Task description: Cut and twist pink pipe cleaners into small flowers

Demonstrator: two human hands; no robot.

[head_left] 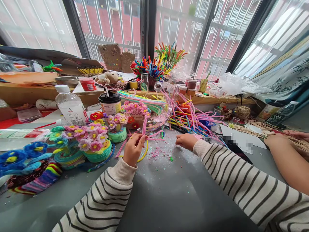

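Observation:
Pink pipe cleaners rise from between the thumb and fingers of my left hand, which is closed on them. My right hand is closed above the grey table, apart from the left; whatever its fingers may hold is hidden. Between and below the hands lie pink fuzz clippings and a small green scrap. A curved yellow pipe cleaner lies beside my left hand. Just behind my right hand spreads a loose heap of pink and coloured pipe cleaners.
Pipe-cleaner flower baskets crowd the left side, near a water bottle and a lidded cup. A phone and white paper lie at right. Another person's forearm reaches in there. A cluttered ledge runs behind.

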